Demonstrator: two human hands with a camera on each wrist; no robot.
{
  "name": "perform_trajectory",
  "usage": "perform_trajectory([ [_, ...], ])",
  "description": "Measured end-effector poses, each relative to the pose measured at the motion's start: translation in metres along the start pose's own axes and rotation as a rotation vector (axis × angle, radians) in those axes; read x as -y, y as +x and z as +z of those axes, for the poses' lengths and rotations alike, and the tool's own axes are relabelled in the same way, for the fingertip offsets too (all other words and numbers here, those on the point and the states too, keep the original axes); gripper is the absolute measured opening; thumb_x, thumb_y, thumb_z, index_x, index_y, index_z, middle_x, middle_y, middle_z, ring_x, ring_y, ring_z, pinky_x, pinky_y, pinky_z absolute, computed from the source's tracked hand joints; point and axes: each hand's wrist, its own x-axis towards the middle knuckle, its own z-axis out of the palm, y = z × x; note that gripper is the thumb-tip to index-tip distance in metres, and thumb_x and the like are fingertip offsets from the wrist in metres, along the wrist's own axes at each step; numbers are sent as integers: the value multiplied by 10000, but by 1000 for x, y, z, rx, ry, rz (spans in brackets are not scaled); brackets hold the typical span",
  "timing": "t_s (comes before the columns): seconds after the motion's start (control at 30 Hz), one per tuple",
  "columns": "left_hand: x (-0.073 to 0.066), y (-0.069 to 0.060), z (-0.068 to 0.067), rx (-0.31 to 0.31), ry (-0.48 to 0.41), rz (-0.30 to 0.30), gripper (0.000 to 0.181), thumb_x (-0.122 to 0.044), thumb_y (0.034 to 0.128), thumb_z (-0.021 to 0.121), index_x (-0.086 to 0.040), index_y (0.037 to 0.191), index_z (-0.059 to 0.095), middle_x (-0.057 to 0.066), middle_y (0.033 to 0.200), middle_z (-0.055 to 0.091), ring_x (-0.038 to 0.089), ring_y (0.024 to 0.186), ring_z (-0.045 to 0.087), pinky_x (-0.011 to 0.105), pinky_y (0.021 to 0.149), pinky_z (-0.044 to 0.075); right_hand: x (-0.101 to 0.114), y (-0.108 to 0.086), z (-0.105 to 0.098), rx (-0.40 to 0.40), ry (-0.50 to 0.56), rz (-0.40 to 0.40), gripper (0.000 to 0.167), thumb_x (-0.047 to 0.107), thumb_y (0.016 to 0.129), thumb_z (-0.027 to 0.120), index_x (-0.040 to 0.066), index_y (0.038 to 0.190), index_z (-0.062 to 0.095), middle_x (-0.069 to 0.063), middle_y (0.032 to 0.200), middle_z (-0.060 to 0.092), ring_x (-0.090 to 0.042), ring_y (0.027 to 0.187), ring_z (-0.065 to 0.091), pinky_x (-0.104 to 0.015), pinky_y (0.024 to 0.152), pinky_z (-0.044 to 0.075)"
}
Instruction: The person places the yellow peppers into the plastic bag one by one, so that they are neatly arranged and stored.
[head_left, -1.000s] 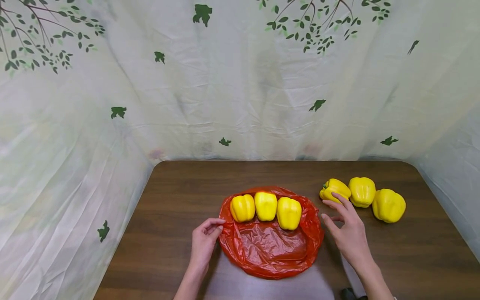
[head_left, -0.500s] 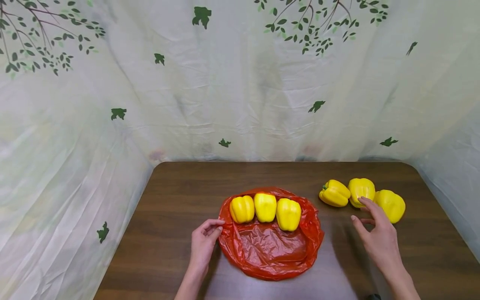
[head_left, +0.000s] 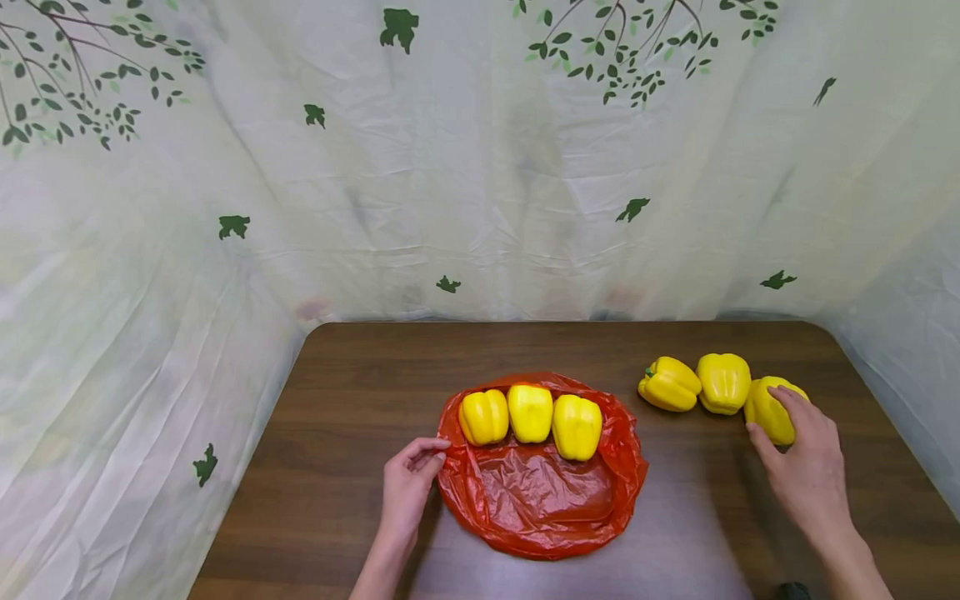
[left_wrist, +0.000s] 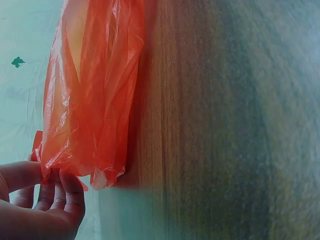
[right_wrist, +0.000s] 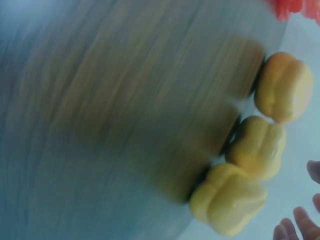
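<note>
A red plastic bag (head_left: 547, 492) lies spread with its mouth facing up, three yellow bell peppers (head_left: 531, 413) in a row at its far side. My left hand (head_left: 405, 482) pinches the bag's left rim; the left wrist view shows thumb and fingers on the crumpled film (left_wrist: 95, 100). On the right, three more yellow bell peppers stand close together: one on its side (head_left: 670, 385), one in the middle (head_left: 723, 384) and the rightmost (head_left: 771, 410). My right hand (head_left: 813, 462) hovers at the rightmost pepper, thumb and fingers apart; the right wrist view shows the fingertips (right_wrist: 301, 220) clear of it.
All this rests on a dark wood-grain table (head_left: 360, 375). Behind and beside it hangs a pale curtain (head_left: 480, 208) with green leaf prints. A small black object (head_left: 792, 591) shows at the bottom edge, near the right forearm.
My right hand has moved rightward, past the sideways pepper and the middle one, to the rightmost pepper. The left hand keeps its pinch on the bag's rim.
</note>
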Motion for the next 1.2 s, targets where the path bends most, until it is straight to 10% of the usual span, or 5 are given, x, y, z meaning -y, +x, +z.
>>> perform_trajectory([
  [0.47, 0, 2, 0, 1, 8, -9, 182, 92, 894, 586, 63, 1042, 688, 157, 1005, 656, 173, 824, 635, 243, 705, 536, -42, 21, -9, 219, 1, 132, 637, 193, 955, 648, -45, 1468, 354, -276, 1563, 210, -578, 1351, 208, -748, 1017, 158],
  [1.2, -1, -1, 1, 7, 36, -14, 176, 74, 896, 597, 63, 1044, 691, 143, 994, 668, 169, 789, 620, 228, 650, 515, -74, 42, -16, 544, 55, 392, 913, 482, 969, 548, -142, 1484, 124, -452, 1388, 257, -550, 1112, 354, -679, 859, 386],
])
